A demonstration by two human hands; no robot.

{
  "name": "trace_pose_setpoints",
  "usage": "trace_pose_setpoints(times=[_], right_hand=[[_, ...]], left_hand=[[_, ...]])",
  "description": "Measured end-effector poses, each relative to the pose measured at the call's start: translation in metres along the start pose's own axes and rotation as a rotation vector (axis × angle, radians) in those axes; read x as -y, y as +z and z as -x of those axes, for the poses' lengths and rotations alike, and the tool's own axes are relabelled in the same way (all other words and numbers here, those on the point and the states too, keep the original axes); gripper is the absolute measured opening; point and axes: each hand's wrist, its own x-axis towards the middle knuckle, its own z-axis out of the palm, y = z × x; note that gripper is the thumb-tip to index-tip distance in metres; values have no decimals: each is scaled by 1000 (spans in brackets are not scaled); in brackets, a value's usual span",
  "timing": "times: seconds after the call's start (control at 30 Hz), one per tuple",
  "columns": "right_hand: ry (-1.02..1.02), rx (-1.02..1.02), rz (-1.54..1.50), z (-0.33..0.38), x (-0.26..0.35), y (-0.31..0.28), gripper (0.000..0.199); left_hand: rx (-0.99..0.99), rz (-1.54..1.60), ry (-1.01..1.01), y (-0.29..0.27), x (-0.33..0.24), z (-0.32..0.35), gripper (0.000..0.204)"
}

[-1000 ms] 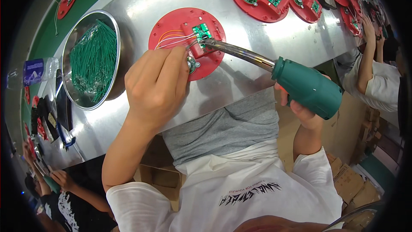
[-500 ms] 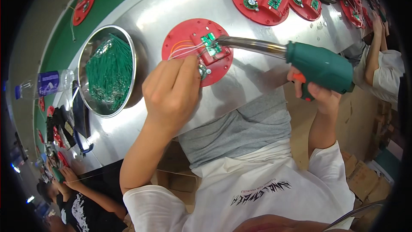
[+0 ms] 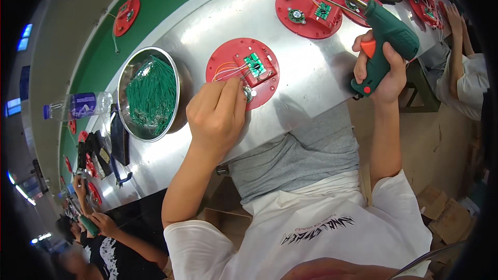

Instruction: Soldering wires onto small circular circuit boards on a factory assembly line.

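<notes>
My right hand (image 3: pixel 384 70) is wrapped round the green pistol grip of a soldering gun (image 3: pixel 391 31), which has an orange trigger. Its metal barrel points up and left, over the red discs at the back and away from the board. Before me on the metal table lies a round red plastic disc (image 3: pixel 218 54) with a small green circuit board (image 3: pixel 254 65) and a round speaker partly hidden by my fingers. Orange and white wires (image 3: pixel 224 71) run from the board toward my left hand (image 3: pixel 215 116). Its fingertips are pinched at the wires, low over the disc.
A metal bowl (image 3: pixel 177 80) of green wires in clear plastic stands left of the disc, with a plastic bottle (image 3: pixel 78 105) beyond it. More red discs (image 3: pixel 308 13) lie at the back right. Another disc (image 3: pixel 127 17) sits on the green strip. Co-workers' hands (image 3: pixel 456 23) show at both sides.
The soldering gun has lifted off the circuit board and swung up and right, its barrel now pointing toward the back. My left hand stays pinched by the wires. The view has shifted slightly.
</notes>
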Motion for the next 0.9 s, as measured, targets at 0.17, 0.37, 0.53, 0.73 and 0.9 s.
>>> trace_pose_setpoints(times=[0.17,0.37,0.53,0.73,0.9], right_hand=[[28,-62,-61,-2,-3,-2,41],[-53,-218,-109,5,-1,-5,36],[-96,-240,-194,4,-1,3,32],[-186,-368,-183,7,-3,10,27],[-86,-397,-154,6,3,4,25]], left_hand=[[-106,-193,-9,-27,-10,-21,54],[581,34,-53,-13,14,-72,59],[100,-430,-155,31,132,-129,74],[-187,-649,-1164,-6,241,-161,55],[-12,-421,-1326,21,269,-164,44]])
